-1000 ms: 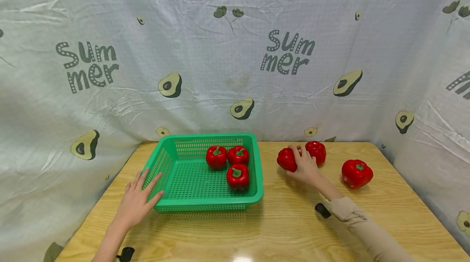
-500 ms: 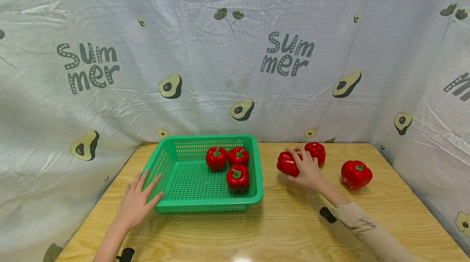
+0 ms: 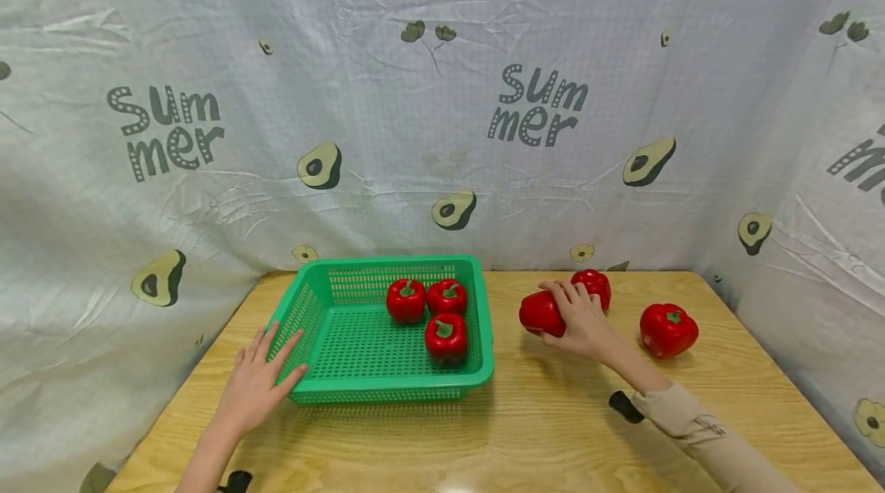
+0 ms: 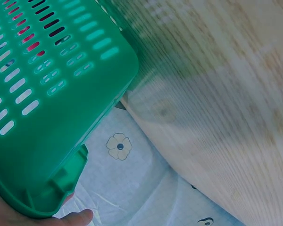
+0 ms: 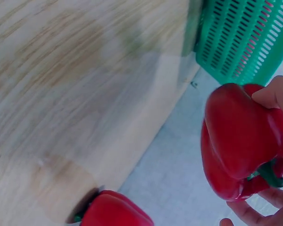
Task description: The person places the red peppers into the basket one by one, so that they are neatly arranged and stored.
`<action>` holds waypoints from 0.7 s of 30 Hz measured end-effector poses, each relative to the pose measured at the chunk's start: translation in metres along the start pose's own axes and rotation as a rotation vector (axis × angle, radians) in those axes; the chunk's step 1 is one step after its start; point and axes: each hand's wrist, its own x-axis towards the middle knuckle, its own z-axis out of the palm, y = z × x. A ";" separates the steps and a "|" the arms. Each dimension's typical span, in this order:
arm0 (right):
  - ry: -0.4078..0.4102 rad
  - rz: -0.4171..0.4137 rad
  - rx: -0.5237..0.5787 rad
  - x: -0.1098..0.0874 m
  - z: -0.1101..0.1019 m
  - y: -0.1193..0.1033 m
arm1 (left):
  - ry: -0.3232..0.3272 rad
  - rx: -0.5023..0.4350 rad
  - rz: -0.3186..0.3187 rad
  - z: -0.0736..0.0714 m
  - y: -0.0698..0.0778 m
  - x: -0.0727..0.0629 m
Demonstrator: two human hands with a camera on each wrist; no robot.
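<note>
Gripped in our right hand, one red pepper appears right of a green basket holding three peppers, head view; two others, one partly hidden, lie on the table as our outstretched left hand touches the rim. Left wrist: that hand mostly cropped. Right wrist: we see the basket cut off.

a table of light wood with streaky, lengthwise grain carries everything, its surface glossy enough to catch a bright glare near the front. a green plastic basket with slotted walls stands upright on it, left of the middle. well to the right rests a red bell pepper, its green stem showing; near the back edge sits a second red pepper, partly hidden.
</note>
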 end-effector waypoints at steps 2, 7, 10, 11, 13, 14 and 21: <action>-0.001 -0.009 -0.008 0.000 -0.003 -0.003 | 0.001 0.000 0.001 0.000 0.000 0.000; -0.002 -0.039 -0.020 0.002 -0.009 -0.013 | 0.008 0.004 0.005 0.000 0.000 -0.001; 0.011 -0.069 -0.032 0.005 -0.012 -0.019 | 0.012 0.007 0.007 0.001 0.000 -0.001; 0.019 -0.082 -0.032 0.006 -0.013 -0.021 | 0.013 0.007 0.008 0.001 -0.001 -0.001; 0.036 -0.106 -0.031 0.008 -0.015 -0.025 | 0.014 0.008 0.009 0.001 -0.001 -0.001; 0.045 -0.118 -0.025 0.009 -0.017 -0.027 | 0.015 0.008 0.009 0.001 -0.001 -0.001; 0.099 -0.192 -0.010 0.018 -0.024 -0.040 | 0.014 0.007 0.006 0.002 -0.003 0.000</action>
